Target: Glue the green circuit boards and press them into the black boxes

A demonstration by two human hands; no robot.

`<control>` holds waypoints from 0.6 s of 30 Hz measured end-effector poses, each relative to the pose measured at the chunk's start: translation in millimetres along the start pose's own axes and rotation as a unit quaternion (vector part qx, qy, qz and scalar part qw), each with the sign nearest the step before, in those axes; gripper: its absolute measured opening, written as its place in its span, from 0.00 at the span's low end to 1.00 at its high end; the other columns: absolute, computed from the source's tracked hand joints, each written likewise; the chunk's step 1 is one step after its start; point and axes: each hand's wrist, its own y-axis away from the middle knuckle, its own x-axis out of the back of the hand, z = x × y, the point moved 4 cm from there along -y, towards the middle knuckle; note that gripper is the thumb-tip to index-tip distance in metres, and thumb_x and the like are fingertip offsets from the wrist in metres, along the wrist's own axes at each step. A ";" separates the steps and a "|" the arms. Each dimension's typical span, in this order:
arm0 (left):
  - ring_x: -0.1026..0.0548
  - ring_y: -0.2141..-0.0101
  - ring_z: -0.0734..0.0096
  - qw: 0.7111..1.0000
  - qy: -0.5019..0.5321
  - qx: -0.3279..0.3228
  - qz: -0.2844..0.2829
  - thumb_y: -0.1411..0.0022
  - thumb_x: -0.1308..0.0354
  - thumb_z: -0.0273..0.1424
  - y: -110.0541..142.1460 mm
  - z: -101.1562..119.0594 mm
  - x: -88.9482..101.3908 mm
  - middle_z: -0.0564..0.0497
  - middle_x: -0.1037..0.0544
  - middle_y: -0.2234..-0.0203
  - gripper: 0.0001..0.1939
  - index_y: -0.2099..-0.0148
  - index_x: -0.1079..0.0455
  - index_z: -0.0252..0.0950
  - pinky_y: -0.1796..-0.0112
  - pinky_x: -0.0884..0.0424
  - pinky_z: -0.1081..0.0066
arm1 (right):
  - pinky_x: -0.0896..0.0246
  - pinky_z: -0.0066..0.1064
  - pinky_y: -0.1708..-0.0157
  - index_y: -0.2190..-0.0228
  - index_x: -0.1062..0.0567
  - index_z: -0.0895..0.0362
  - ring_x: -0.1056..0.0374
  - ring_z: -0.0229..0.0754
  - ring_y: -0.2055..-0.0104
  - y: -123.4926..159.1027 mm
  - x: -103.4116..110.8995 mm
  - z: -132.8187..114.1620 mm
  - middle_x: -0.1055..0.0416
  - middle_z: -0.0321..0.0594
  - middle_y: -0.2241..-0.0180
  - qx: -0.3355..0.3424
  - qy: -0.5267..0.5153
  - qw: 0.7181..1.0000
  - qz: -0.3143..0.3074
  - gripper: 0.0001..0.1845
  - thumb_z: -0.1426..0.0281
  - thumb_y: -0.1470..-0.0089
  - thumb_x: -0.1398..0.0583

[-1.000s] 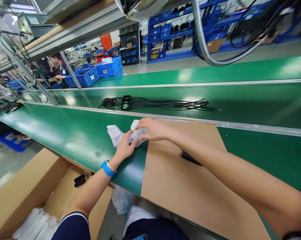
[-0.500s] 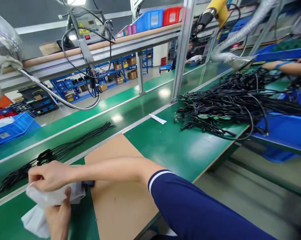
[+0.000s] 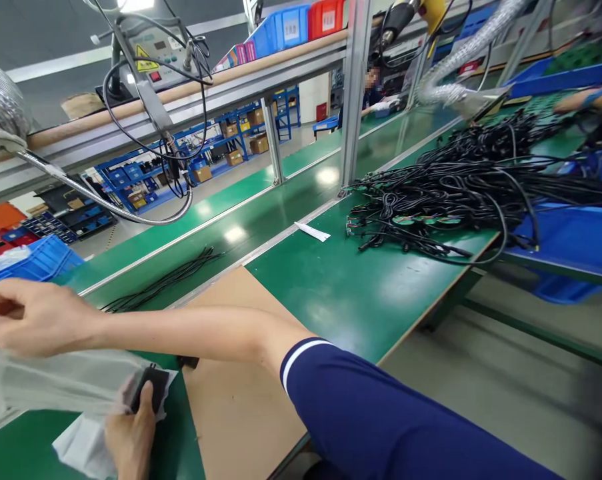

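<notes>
My right hand (image 3: 48, 320), reaching across to the far left, is closed on a thin, translucent white sheet (image 3: 55, 383), perhaps a bag or film. The sheet stretches from there to my left hand (image 3: 132, 430). That lower hand grips a small black block-shaped item (image 3: 157, 385), its thumb pressed on the face. White material partly surrounds the item, so its exact kind cannot be told. More white wrapping (image 3: 83, 447) hangs below, by the left wrist. A tan board (image 3: 251, 407) lies on the green bench to the right of my left hand.
A large tangle of black cables (image 3: 451, 187) covers the right of the bench, beside blue bins (image 3: 571, 243). Thin black cables (image 3: 165, 280) lie in the channel behind the board. A white strip (image 3: 312, 231) rests on the bench. Another person's arm (image 3: 588, 100) shows far right.
My right hand has moved left, drawing the white sheet out long. The black item in my left hand has come into view. The whole view has shifted slightly.
</notes>
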 end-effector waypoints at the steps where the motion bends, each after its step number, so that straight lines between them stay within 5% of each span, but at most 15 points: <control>1: 0.23 0.53 0.42 1.000 -0.008 0.003 -0.007 0.40 0.45 0.49 -0.2 -0.9 -0.7 0.40 0.19 0.58 0.28 0.44 0.27 0.38 0.56 0.26 0.53 | 0.39 0.17 0.66 0.68 0.32 0.53 0.33 0.31 0.68 -4.0 6.0 -1.4 0.32 0.23 0.72 0.000 -0.013 0.999 0.030 0.14 0.75 0.54 0.33; 7: 0.23 0.56 0.37 0.998 -0.042 0.040 -0.014 0.41 0.47 0.50 -4.3 -5.4 -3.0 0.37 0.19 0.63 0.30 0.46 0.26 0.33 0.61 0.26 0.54 | 0.34 0.21 0.60 0.64 0.27 0.54 0.32 0.28 0.67 -15.4 44.7 -17.1 0.30 0.23 0.69 0.010 -0.014 0.980 0.199 0.15 0.65 0.52 0.31; 10: 0.24 0.54 0.38 0.998 -0.053 0.001 -0.014 0.41 0.49 0.47 -4.2 -2.2 -6.0 0.36 0.21 0.60 0.29 0.47 0.26 0.32 0.58 0.27 0.53 | 0.31 0.24 0.59 0.61 0.26 0.60 0.31 0.25 0.69 -12.5 59.7 -43.6 0.30 0.25 0.70 0.073 -0.003 0.965 0.251 0.15 0.63 0.46 0.35; 12: 0.25 0.51 0.41 0.995 -0.064 -0.073 -0.001 0.41 0.51 0.42 0.1 3.6 -6.7 0.36 0.22 0.56 0.27 0.46 0.27 0.32 0.53 0.28 0.52 | 0.34 0.19 0.61 0.62 0.25 0.64 0.30 0.23 0.65 -3.9 67.2 -71.4 0.30 0.26 0.68 0.169 0.057 0.935 0.308 0.19 0.59 0.43 0.42; 15: 0.27 0.48 0.48 0.975 -0.083 -0.205 -0.017 0.46 0.52 0.35 12.7 12.1 -4.8 0.38 0.24 0.50 0.27 0.47 0.26 0.33 0.45 0.32 0.54 | 0.44 0.11 0.62 0.69 0.26 0.69 0.34 0.22 0.50 14.4 65.5 -102.5 0.30 0.24 0.65 0.265 0.234 0.853 0.384 0.37 0.55 0.47 0.63; 18: 0.31 0.43 0.47 0.963 -0.117 -0.242 0.031 0.46 0.51 0.37 13.8 7.8 12.9 0.41 0.28 0.44 0.26 0.48 0.26 0.37 0.41 0.38 0.51 | 0.48 0.09 0.64 0.75 0.33 0.71 0.35 0.23 0.49 21.2 43.6 -88.5 0.32 0.24 0.65 0.251 0.422 0.826 0.279 0.33 0.62 0.47 0.68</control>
